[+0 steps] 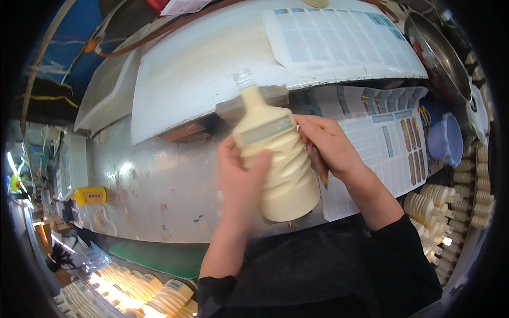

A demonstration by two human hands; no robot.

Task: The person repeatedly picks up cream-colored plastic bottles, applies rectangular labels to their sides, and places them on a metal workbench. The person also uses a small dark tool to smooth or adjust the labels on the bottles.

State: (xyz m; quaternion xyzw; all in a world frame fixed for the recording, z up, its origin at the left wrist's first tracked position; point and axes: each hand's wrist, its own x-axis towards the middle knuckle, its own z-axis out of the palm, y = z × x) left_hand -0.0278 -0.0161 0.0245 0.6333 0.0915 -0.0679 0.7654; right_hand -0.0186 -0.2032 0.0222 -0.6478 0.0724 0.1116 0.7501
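A cream bottle (286,180) with twisted ridges and a clear threaded neck is tilted in front of me, above the metal table. My left hand (241,172) is wrapped around its left side, thumb across the front; that hand is slightly blurred. On the bottle's shoulder lies a greyish label strip (268,130). At the strip's right end, the thumb and forefinger of my right hand (334,146) are pinched together. A pointed brown stick-like tool (319,168) juts down from under the right palm; most of it is hidden by the fingers.
Sheets of labels (408,143) lie to the right, with another label sheet (339,40) on the raised white board (207,58). A purple bucket (446,139) and a metal pan (437,50) stand at right. Similar bottles (432,204) are stacked lower right and lower left. A yellow container (90,195) is at left.
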